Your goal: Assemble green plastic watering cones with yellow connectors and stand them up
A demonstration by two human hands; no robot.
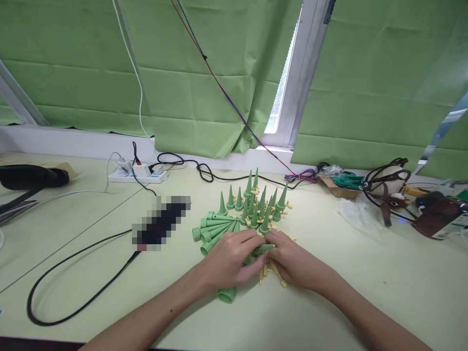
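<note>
The left hand (230, 261) and right hand (294, 263) both pinch 1 cone (263, 249) lying sideways, tip pointing right.

Item: one person's two arms, seen from above.
- Left hand (228, 261): bare, slender fingers, knuckles faintly marked.
- Right hand (294, 263): bare, same slim build.
- Left forearm (146, 317): uncovered from the wrist behind the grip to the lower edge.
- Right forearm (365, 312): uncovered likewise, from the grip to the lower right corner.
</note>
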